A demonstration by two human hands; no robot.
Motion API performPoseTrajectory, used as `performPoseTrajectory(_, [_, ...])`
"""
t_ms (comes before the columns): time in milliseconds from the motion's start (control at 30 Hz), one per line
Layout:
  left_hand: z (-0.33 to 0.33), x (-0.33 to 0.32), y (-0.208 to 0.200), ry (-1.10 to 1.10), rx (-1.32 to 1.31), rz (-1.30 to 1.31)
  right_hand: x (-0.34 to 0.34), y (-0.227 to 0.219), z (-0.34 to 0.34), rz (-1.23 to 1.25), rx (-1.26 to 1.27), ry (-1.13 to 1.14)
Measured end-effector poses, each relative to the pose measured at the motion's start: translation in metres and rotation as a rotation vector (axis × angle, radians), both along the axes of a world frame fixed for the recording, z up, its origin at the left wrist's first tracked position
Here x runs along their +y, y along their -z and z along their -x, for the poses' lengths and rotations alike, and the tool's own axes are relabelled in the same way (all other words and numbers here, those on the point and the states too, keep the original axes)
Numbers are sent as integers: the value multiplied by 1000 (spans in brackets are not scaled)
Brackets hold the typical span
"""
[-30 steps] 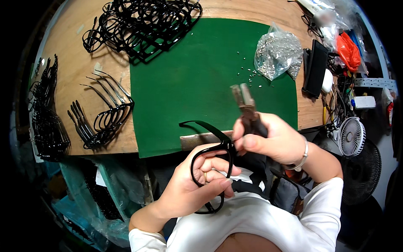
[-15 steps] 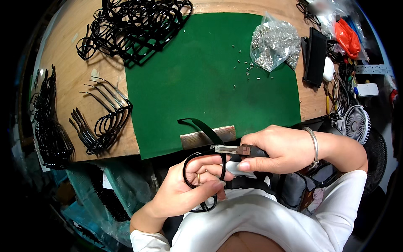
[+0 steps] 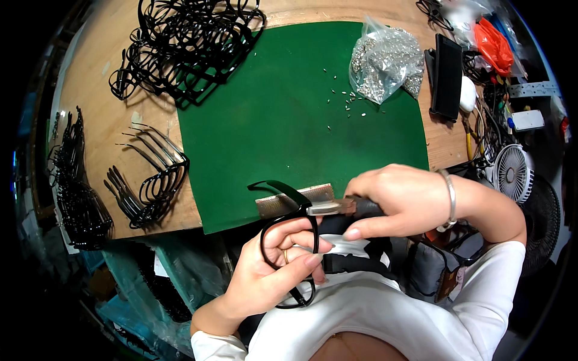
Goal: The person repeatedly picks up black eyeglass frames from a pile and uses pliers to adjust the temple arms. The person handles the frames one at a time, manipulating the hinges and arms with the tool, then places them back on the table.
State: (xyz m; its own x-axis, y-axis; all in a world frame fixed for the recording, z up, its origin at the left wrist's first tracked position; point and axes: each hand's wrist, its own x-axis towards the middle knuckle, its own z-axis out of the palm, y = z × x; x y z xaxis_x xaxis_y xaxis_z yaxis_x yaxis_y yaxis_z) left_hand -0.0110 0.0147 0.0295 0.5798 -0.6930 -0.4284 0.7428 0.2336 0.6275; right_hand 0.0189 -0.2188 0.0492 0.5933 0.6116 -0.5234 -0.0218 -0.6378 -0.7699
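Observation:
A black eyeglass frame point(image 3: 289, 192) is in my left hand point(image 3: 265, 274), with the fingers passing through one rim and the thumb closed against them. One temple of the frame sticks out toward the mat. My right hand point(image 3: 400, 198) is wrapped round a pair of pliers point(image 3: 330, 207). The metal jaws meet the top corner of the frame, where the temple joins the rim; whether they grip it I cannot tell. Just beyond, a textured metallic strip point(image 3: 271, 206) lies along the near edge of the green mat point(image 3: 283, 120).
Black eyeglass frames lie in a tangled pile point(image 3: 186, 54) at the far left. Nested frames point(image 3: 162, 183) and a dense row point(image 3: 81, 186) are nearer. Far right are a plastic bag of small metal pieces point(image 3: 382, 63), loose pieces, a black phone-like object point(image 3: 445, 78) and a white fan point(image 3: 512, 171).
The pliers' jaws have turned and now sit against the frame's hinge corner. My right hand has risen slightly. The frame has tilted a little, and the whole view has shifted slightly.

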Motion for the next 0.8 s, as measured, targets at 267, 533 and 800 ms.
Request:
performPoseTrajectory(267, [-8,5,-6,-48,-11,83,1,76,3,18,-495,330])
performPoseTrajectory(533, [-39,37,12,-50,-882,-718,8,69,0,4,-439,310])
performPoseTrajectory(800, [-97,79,34,-406,-556,-622,23,71,6,123,-543,257])
